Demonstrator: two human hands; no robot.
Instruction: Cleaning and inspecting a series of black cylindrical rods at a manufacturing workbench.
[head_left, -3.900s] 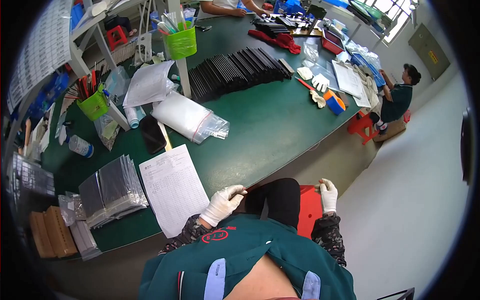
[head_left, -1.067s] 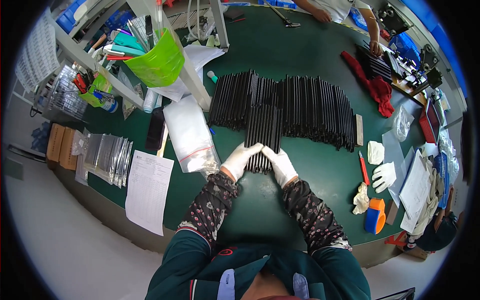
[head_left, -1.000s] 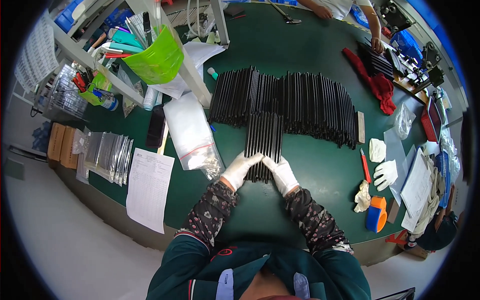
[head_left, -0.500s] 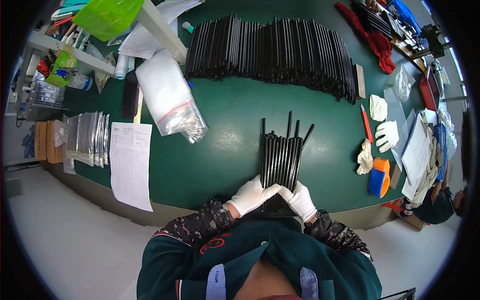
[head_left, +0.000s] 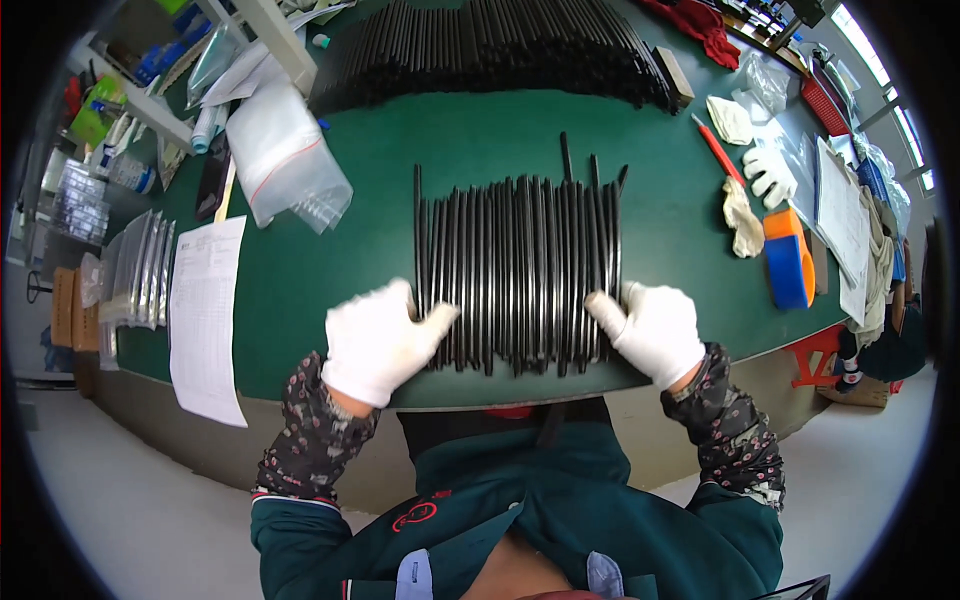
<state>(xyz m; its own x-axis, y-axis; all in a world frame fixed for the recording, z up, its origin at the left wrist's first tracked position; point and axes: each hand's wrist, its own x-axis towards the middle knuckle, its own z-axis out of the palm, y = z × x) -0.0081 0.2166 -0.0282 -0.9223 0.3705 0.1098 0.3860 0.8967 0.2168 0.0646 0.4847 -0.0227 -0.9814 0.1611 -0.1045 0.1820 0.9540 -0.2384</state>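
Several thin black rods lie side by side in a flat row on the green table in front of me, and a few stick out past the far ends of the others. My left hand, in a white glove, is at the row's left edge with its thumb over the nearest rods and its fingers curled beside them. At the right edge, my right hand, also gloved in white, holds the outer rods the same way, thumb on top. The undersides of the fingers are hidden.
A long stack of black rods spans the far side, with a wooden block at its right end. Plastic bags and a printed sheet lie left. On the right are a red-handled tool, a spare glove and a tape roll.
The tight bunch of rods has spread into a wide flat row. My hands have moved apart, one to each side of it, and the view has shifted.
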